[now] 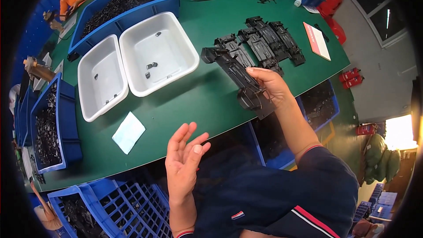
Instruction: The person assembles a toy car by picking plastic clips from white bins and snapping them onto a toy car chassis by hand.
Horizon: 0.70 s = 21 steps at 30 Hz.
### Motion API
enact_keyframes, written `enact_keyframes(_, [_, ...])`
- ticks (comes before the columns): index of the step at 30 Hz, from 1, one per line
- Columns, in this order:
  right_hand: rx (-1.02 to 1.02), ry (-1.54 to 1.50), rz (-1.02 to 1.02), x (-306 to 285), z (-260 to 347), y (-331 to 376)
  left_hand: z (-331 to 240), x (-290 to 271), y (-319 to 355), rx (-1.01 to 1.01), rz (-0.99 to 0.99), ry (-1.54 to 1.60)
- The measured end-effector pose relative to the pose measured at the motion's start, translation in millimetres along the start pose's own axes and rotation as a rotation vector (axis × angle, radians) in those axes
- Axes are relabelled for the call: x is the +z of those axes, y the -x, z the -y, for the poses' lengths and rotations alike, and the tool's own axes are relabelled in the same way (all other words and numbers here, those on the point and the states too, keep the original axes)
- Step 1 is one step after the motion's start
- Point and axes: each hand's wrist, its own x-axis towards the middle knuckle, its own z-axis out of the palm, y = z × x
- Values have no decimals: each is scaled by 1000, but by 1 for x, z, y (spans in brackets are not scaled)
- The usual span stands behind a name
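**Right hand gripping a long black part, left hand hanging empty**

The right hand (269, 86) is closing its fingers around the near end of a long black plastic frame (235, 77), which is slanting away over the green table (194, 101). Just beyond that hand, a row of similar black frames (264, 39) is lying side by side. The left hand (183, 163) is hovering open, fingers spread, holding nothing. Beyond it, two white tubs (132, 61) are sitting, and a white cloth (128, 132) is lying to its left.
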Motion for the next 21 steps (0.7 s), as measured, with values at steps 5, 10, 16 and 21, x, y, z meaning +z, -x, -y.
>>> enact_keyframes(5, [7,0,26,1,-6,-8,-2,-1,4,8,-32,2])
enact_keyframes(10, [-23,9,-50,5,-7,-9,0,-4,3,0,-39,13])
enact_keyframes(16, [-54,20,-88,-1,-6,-3,1,-1,2,7,-42,-17])
enact_keyframes(21, [-33,-10,-78,1,-7,14,5,2,-8,-21,-10,6])
